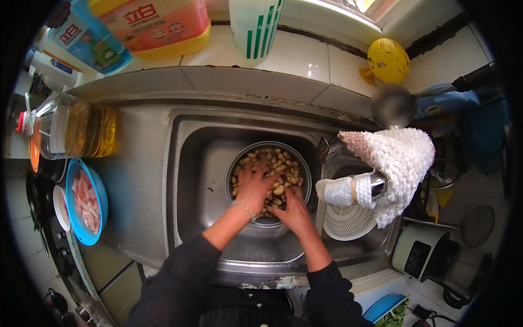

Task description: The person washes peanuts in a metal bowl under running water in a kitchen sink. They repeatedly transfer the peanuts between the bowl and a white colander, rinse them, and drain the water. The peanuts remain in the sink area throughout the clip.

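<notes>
A round metal basin stands in the large basin of a stainless steel sink. Unshelled peanuts fill it, seemingly in brownish water. My left hand, with a bracelet at the wrist, reaches in palm down, its fingers spread over the peanuts. At the near right side of the basin is my right hand, thumb and fingers apart among the peanuts. Its fingertips are partly hidden by the peanuts. Neither hand shows a clear grip on anything.
A faucet wrapped in white cloth projects from the right, above a white plastic colander. To the left are an oil jug and a blue bowl of raw meat. Detergent bottles line the back ledge; a rice cooker sits at right.
</notes>
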{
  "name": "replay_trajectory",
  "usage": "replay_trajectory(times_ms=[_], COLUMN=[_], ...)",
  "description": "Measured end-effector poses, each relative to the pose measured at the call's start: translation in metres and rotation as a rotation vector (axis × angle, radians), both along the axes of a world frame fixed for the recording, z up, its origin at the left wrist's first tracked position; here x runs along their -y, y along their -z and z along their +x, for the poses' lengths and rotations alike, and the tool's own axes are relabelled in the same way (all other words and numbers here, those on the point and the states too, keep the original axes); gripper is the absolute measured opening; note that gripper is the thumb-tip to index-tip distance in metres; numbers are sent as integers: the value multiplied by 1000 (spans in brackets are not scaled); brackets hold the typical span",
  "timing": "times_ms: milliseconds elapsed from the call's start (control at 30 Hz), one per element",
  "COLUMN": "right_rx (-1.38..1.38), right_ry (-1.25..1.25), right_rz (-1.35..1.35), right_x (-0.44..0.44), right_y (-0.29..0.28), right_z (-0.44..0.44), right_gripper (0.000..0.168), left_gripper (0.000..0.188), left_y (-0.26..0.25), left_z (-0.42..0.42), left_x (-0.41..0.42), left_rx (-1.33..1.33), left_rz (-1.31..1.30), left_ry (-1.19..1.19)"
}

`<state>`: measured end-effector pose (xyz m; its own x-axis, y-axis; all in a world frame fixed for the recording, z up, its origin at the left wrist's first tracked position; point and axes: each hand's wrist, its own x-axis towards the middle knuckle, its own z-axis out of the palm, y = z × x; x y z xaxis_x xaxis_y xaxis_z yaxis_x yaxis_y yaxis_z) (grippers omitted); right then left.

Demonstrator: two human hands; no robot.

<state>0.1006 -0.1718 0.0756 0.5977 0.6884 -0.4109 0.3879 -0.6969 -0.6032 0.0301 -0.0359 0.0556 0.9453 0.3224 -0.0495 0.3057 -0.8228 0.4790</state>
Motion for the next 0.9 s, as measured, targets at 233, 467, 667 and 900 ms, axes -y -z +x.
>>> replay_trajectory(times_ms=[233,467,667,900], right_rx=[205,332,-186,157], right_ry=[-192,-54,243,-264], right_rz=[-317,-208,-11,-85], right_x=[-28,-5,-19,-14], right_y=[53,162,47,-13], right_z=[26,23,5,21], right_gripper=[104,67,100,111], left_gripper=[94,57,48,74], left_y=[16,95,0,10], left_z=[9,23,41,-17], left_x=[20,15,-4,14], left_rx=[-471,-386,-293,145], left_rz=[-325,-204,-225,-448], left_ry=[-464,-204,-46,-510])
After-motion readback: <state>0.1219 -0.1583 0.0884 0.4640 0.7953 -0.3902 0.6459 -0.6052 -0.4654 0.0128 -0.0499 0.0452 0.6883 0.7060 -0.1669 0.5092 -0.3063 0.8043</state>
